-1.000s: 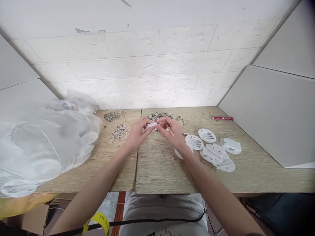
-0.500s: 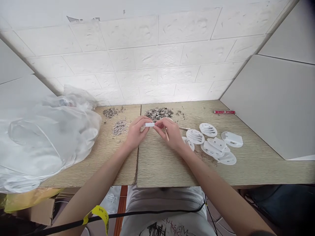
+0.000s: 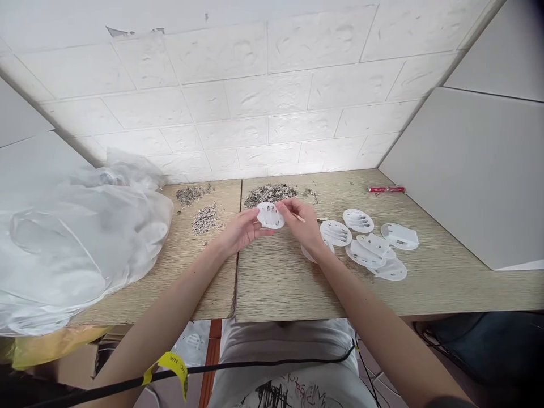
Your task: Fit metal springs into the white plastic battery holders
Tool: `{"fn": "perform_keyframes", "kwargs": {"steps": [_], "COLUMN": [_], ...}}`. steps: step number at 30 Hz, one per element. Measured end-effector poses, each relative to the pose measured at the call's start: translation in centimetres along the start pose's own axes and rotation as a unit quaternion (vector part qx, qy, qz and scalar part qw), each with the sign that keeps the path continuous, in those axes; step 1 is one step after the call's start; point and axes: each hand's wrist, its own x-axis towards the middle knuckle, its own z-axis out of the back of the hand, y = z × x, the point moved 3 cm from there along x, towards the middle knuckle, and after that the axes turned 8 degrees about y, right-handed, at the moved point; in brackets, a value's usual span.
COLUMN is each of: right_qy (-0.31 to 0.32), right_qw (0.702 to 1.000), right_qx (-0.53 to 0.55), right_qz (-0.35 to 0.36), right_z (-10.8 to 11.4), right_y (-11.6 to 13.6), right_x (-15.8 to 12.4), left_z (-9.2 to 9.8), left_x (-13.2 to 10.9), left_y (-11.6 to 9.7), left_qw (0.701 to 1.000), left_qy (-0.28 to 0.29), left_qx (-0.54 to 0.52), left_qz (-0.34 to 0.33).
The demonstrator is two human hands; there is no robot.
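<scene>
A white oval plastic plate with slots and small metal pieces (image 3: 271, 216) is held up above the table, its slotted face turned toward me. My left hand (image 3: 243, 231) grips its left edge between thumb and fingers. At the right edge, my right hand (image 3: 301, 225) pinches the plate with thumb and fingertips. A thin pale stick (image 3: 300, 218) pokes out between the right hand's fingers. Behind the plate lies a pile of small metal parts (image 3: 267, 193). Below the right wrist, another white plate (image 3: 314, 253) is partly hidden.
Several similar white plates (image 3: 369, 253) lie loosely grouped on the right of the table. Two smaller metal piles (image 3: 205, 219) sit left of centre. A large clear plastic bag (image 3: 80, 238) covers the left side. A red stick-like item (image 3: 386, 189) rests near the right panel.
The held plate was seen nearly edge-on and is now tilted to show its slotted face. My left hand has turned palm-up beneath its edge; the right has shifted slightly right.
</scene>
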Motion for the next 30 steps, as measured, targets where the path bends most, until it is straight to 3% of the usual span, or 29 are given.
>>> {"fn": "perform_keyframes", "kwargs": {"steps": [9, 17, 30], "right_qy": [-0.048, 0.062, 0.044], "right_qw": [0.984, 0.977, 0.993], "right_qx": [0.168, 0.191, 0.110], "right_qz": [-0.023, -0.069, -0.016], "right_z": [0.6, 0.2, -0.1], "right_y": [0.5, 0.1, -0.7], "right_x": [0.4, 0.4, 0.5], "left_z": [0.4, 0.6, 0.5], "left_x": [0.1, 0.3, 0.3], "left_y": [0.0, 0.4, 0.4], "left_qw": [0.991, 0.992, 0.991], "left_qy": [-0.117, -0.097, -0.106], "left_qx": [-0.064, -0.076, -0.070], "left_qz": [0.020, 0.036, 0.044]}}
